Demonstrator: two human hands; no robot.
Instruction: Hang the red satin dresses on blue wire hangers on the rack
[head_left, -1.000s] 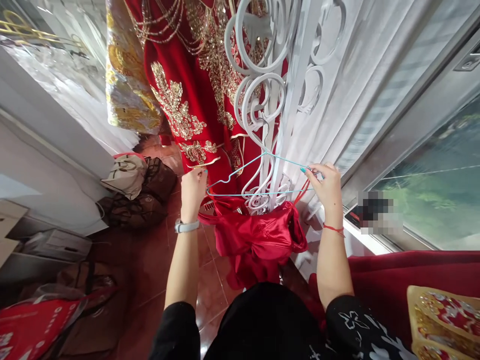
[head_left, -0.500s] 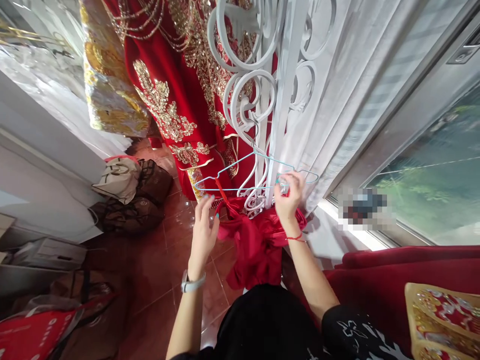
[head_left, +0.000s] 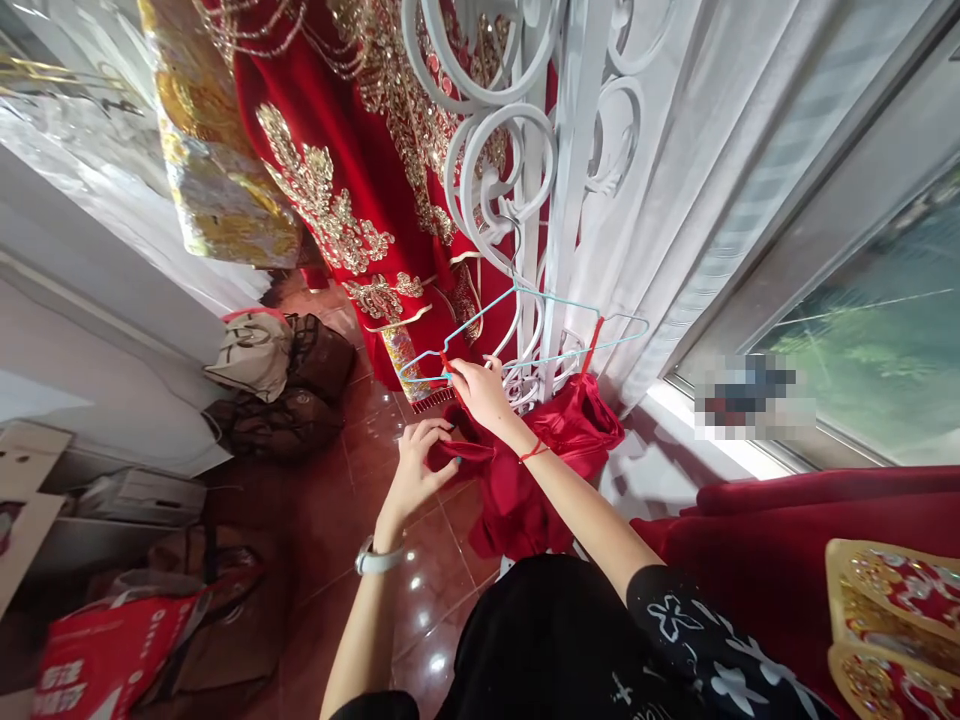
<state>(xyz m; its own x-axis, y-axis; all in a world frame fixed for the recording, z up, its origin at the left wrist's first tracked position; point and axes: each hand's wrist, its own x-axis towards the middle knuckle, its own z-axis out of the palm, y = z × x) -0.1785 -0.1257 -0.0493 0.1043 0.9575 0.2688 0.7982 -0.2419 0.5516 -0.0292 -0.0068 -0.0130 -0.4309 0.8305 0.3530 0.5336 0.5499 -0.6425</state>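
A light-blue wire hanger (head_left: 556, 297) hangs by its hook from the white scrollwork stand. From it hangs a red satin dress (head_left: 559, 430), with one thin red strap (head_left: 592, 345) looped over the hanger's right side. At the left end of the hanger, my right hand (head_left: 484, 395) has its fingertips closed on the other strap. My left hand (head_left: 421, 465) is lower and to the left, its thumb and fingers curled around the dress's upper left edge. Part of the dress's top is hidden behind my right hand and wrist.
Behind the white metal stand (head_left: 566, 150) hangs a red gown with gold beading (head_left: 330, 200). Bags (head_left: 277, 420) sit on the tiled floor at left, with a red bag (head_left: 112, 650) nearer. A window (head_left: 862, 340) is at right, above red fabric (head_left: 750, 530).
My right hand has moved from the hanger's right side across to the strap at its left end. The right strap now sits over the hanger. My left hand has lowered to the dress edge.
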